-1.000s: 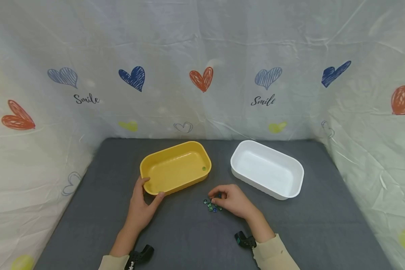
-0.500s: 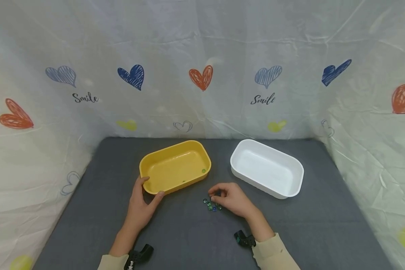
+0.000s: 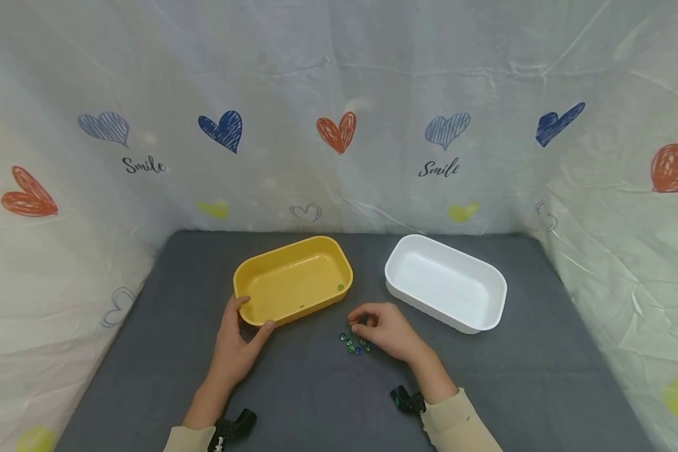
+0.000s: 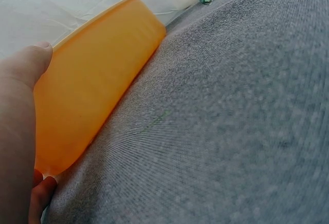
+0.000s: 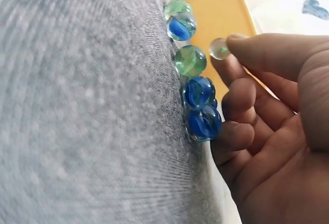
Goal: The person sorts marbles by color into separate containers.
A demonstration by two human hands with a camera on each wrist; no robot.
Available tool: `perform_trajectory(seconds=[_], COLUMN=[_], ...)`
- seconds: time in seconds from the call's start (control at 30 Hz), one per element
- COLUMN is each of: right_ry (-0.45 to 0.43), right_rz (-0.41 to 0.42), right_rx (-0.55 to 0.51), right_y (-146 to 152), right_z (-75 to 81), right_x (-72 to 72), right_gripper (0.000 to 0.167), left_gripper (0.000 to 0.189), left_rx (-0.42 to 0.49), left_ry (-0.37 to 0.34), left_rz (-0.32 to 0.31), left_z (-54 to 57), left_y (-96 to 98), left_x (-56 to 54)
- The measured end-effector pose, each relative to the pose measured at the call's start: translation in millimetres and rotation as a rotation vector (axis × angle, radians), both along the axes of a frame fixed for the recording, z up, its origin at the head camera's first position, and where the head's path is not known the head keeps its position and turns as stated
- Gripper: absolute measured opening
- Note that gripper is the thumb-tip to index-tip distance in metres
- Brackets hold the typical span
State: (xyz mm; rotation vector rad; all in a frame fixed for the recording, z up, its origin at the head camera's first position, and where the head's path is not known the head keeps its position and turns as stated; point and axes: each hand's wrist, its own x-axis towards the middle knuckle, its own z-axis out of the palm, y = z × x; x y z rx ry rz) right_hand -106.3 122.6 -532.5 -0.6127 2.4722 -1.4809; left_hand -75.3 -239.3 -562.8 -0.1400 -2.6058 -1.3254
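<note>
My left hand point(image 3: 234, 355) grips the near left corner of a yellow tray point(image 3: 285, 276), fingers at the left side, thumb at the near side. One green marble point(image 3: 341, 287) lies at the tray's right end; a small dark spot point(image 3: 302, 306), perhaps another marble, shows at its near wall. My right hand point(image 3: 388, 331) pinches a clear marble with a green streak point(image 5: 219, 49) between thumb and fingertip, just off the cloth. Below and beside those fingers sit several loose glass marbles, among them a green one point(image 5: 190, 61) and a blue one point(image 5: 204, 123).
A white tray point(image 3: 446, 282) stands back right, beyond my right hand, with nothing seen inside. Grey cloth point(image 3: 328, 402) covers the table. Behind it hangs a pale curtain point(image 3: 271, 75) printed with hearts. Each wrist wears a black camera point(image 3: 408, 400).
The green marble in the yellow tray has shifted slightly nearer. A small spot has appeared at the near wall and moved left. My right hand has risen slightly; my left hand stays put.
</note>
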Motion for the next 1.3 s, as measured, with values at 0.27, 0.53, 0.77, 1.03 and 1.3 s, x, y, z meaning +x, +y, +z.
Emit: perform_trajectory(seconds=[0.27,0.53,0.77,1.03,1.3], right_ry=[0.043,0.095,0.120,0.090,0.042], right_rz=[-0.025,-0.022,-0.109,-0.139,-0.172], right_rx=[0.033,0.006,0.002,-0.073,-0.066], right_y=[-2.1,-8.4,-16.7,-28.3,-35.2], right_z=[11.2,32.8,45.4,46.7,36.7], right_x=[-7.3,-20.0,-30.6,-44.6,-51.5], right_gripper=[0.015,0.018,0.017,0.020,0.019], left_gripper=[0.087,0.087,0.086,0.086,0.087], left_rx=[0.016,0.017,0.021,0.015,0.035], left_ry=[0.012,0.007,0.005,0.009,0.012], left_rz=[-0.008,-0.002,-0.009,-0.009,-0.020], left_z=[1.3,3.6,0.4,1.7,1.0], left_y=[0.9,0.8,0.7,0.2,0.1], left_x=[0.9,0.8,0.3,1.1,1.0])
